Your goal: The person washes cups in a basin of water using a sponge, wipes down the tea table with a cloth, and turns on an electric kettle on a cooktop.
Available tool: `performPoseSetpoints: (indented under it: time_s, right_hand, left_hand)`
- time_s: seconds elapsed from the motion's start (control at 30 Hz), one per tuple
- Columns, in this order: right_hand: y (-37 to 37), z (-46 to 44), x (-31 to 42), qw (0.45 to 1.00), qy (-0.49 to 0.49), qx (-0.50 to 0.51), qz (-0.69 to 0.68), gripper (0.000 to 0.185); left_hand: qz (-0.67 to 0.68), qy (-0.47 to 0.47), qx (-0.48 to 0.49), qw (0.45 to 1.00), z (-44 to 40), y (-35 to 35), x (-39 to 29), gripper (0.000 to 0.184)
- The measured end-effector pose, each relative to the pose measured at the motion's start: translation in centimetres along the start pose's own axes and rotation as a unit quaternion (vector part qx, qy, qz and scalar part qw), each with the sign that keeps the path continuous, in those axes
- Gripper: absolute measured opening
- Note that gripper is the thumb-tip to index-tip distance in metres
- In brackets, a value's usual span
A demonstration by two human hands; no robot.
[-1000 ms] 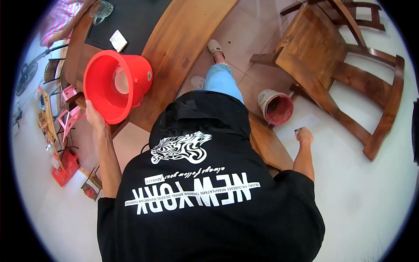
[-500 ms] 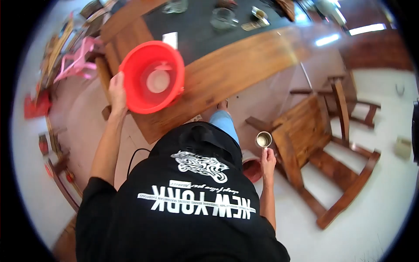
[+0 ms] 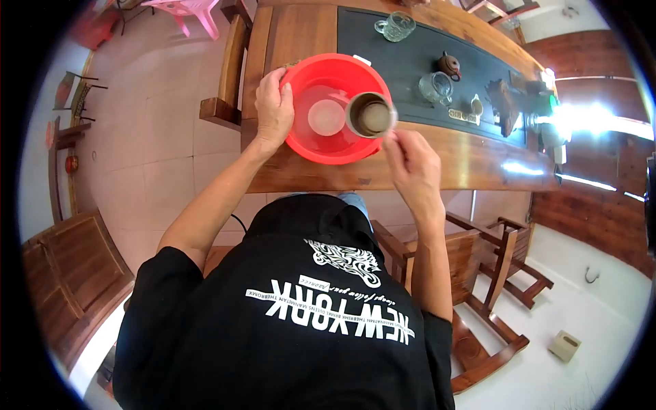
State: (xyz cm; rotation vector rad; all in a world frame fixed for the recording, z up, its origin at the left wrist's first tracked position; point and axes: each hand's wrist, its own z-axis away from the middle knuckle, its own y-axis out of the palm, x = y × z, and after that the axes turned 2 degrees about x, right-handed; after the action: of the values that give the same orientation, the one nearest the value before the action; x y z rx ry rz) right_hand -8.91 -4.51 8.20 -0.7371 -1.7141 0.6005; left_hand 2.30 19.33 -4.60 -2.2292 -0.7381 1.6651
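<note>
My left hand (image 3: 275,109) grips the left rim of a red bucket (image 3: 339,158) at the near edge of the wooden table. Inside the bucket a pale round item (image 3: 326,117) shows, and what looks like water. Closed around the handle of a metal mug (image 3: 370,115), my right hand (image 3: 413,164) holds it over the bucket's right rim. The mug is tilted with its opening towards the camera; something pale lies at its bottom.
The wooden table (image 3: 471,162) has a dark inlay bearing a glass mug (image 3: 398,26), a brown teapot (image 3: 449,65) and a glass pitcher (image 3: 435,89). Wooden chairs (image 3: 454,260) stand at the lower right, a pink stool (image 3: 188,9) at the top left.
My right hand has brought the metal mug up from the lower right to the bucket. The view has turned, and the bucket, held by my left hand, now appears farther right.
</note>
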Motion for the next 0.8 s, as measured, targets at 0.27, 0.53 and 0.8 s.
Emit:
performPoseSetpoints:
  time_s: [0.27, 0.53, 0.8]
  right_hand:
    - [7.2, -6.0, -2.3, 0.895, -0.129, 0.268, 0.333, 0.016]
    - [9.6, -7.3, -2.8, 0.849, -0.18, 0.312, 0.386, 0.013]
    - [4.1, -7.0, -3.6, 0.963, -0.174, 0.17, 0.116, 0.021]
  left_hand:
    - [-0.006, -0.001, -0.006, 1.0, 0.1, 0.1, -0.2, 0.03]
    - [0.007, -0.012, -0.007, 1.0, 0.1, -0.1, -0.4, 0.031]
    - [0.061, -0.089, -0.004, 0.994, 1.4, 0.6, -1.2, 0.038]
